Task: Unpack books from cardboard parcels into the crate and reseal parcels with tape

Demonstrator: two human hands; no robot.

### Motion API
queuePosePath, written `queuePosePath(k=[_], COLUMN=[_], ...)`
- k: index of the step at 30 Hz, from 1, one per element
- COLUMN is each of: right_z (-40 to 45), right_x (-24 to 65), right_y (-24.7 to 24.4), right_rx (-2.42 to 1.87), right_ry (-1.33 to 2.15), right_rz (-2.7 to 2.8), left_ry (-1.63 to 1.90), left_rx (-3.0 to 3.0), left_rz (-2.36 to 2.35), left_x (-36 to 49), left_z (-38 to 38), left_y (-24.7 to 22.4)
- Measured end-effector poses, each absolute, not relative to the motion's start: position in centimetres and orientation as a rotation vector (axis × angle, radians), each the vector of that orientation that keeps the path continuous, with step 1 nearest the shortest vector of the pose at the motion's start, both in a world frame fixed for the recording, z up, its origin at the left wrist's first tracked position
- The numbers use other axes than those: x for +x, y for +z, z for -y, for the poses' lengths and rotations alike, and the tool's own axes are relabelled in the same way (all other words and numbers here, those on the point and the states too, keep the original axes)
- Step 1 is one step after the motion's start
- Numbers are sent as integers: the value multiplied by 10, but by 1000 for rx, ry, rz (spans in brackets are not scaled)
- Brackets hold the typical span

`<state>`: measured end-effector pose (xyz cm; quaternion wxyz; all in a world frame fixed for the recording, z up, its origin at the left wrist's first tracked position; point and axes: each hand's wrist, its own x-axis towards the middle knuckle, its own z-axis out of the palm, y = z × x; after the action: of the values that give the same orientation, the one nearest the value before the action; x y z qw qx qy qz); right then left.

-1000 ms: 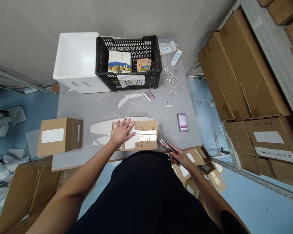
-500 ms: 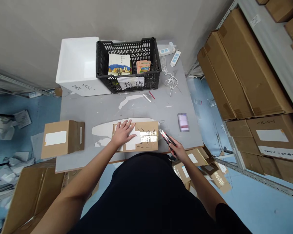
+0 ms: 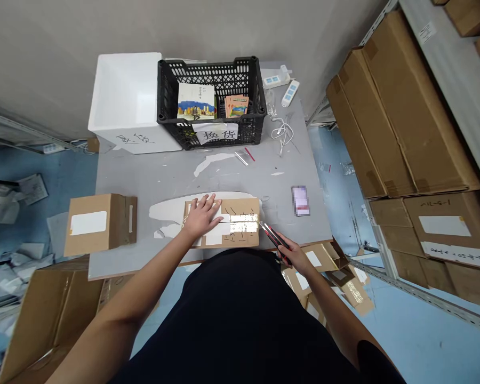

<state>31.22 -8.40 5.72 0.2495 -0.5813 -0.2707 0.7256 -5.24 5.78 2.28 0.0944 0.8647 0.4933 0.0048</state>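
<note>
A flat brown cardboard box [image 3: 246, 234] with white labels, shiny tape and handwriting lies at the table's near edge. My left hand [image 3: 200, 216] rests on its left part, palm down with the fingers spread. My right hand [image 3: 292, 252] is wrapped round a red and black utility knife [image 3: 275, 237], just right of the box. The knife's tip is at the box's right edge, by the tape; whether it touches is too small to tell. Under the box lies a white sheet [image 3: 164, 209] with rounded ends.
A black crate [image 3: 228, 124] with books and a white foam box [image 3: 124, 106] stand at the back. A closed carton [image 3: 88, 226] sits at left, a phone [image 3: 301, 201] at right. Cables and power strips [image 3: 290, 94] lie behind. Cartons fill the right shelf.
The knife in my right hand has turned a little and its tip sits slightly lower by the box's right edge. My left hand stays on the box. The camera view has shifted slightly.
</note>
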Motion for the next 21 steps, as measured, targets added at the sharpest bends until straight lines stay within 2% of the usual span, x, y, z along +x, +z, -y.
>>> queuePosePath(k=[21], right_z=[107], right_x=[320], right_y=[75], right_rx=[-1633], right_ry=[2009], right_rz=[893], left_ry=[43], left_rx=[2554], left_rz=[-1454], left_x=[-53], left_z=[-56], left_y=[24])
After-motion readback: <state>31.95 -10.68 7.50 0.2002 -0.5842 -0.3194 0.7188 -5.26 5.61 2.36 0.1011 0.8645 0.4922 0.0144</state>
